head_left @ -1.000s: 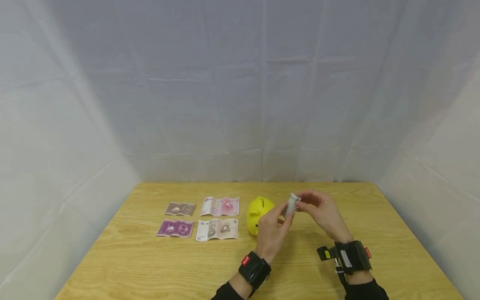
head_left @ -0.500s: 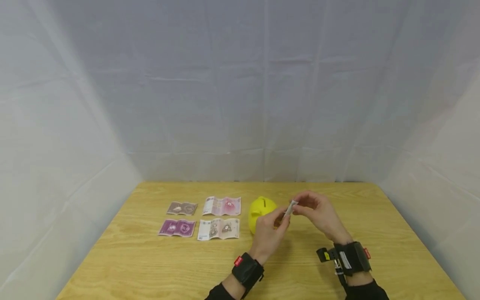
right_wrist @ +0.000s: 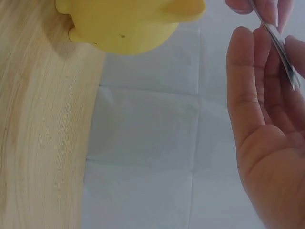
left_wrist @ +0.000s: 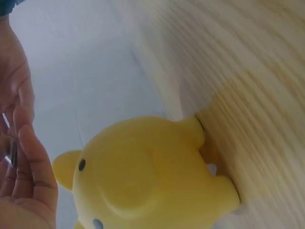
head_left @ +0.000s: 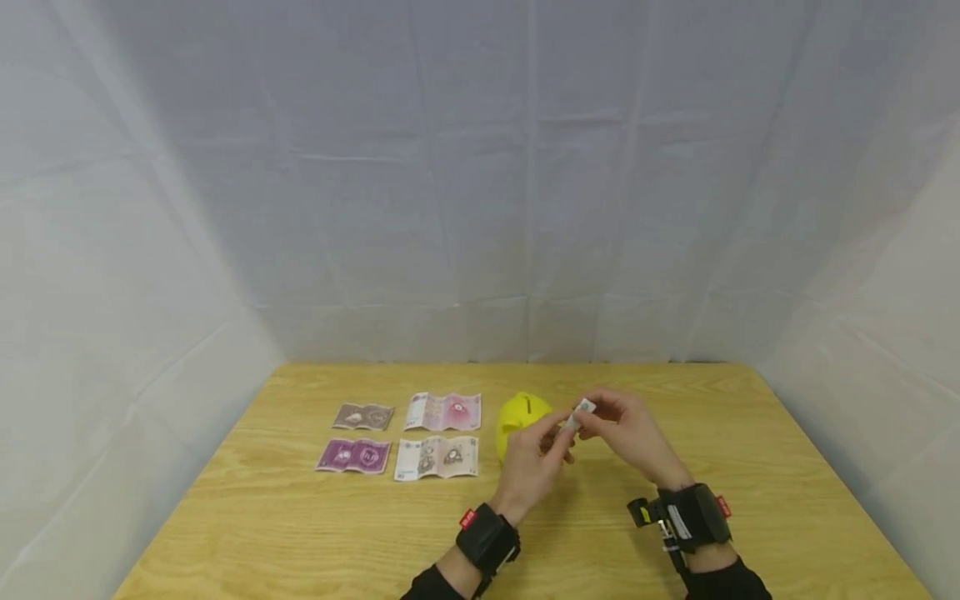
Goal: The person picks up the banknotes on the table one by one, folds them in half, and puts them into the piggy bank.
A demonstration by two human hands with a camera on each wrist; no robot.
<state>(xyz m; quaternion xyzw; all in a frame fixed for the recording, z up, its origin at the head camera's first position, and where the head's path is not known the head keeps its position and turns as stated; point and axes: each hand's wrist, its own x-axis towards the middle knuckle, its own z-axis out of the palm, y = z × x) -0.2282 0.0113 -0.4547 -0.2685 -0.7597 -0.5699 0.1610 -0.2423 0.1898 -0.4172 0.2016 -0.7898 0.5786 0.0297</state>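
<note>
A folded banknote [head_left: 579,413], pale and small, is pinched between both hands above the table. My left hand [head_left: 531,462] grips its lower left end. At its upper right end, my right hand [head_left: 630,433] holds it between thumb and fingers. In the right wrist view the folded banknote [right_wrist: 279,45] shows edge-on as a thin layered strip. A yellow piggy bank [head_left: 516,414] with a slot on top stands just behind and left of my left hand, which partly hides it. The left wrist view shows the front of the piggy bank [left_wrist: 143,176] close beside the hand.
Left of the piggy bank, several creased notes lie flat: a brown note [head_left: 363,417], a purple note [head_left: 353,456], a pink note [head_left: 443,412] and a beige note [head_left: 437,458]. White sheeting [head_left: 480,183] encloses the wooden table [head_left: 300,533] at back and sides.
The banknote has turned in my fingers and looks smaller than a second ago. My left hand has shifted slightly left and down. The notes on the table and the piggy bank stay put.
</note>
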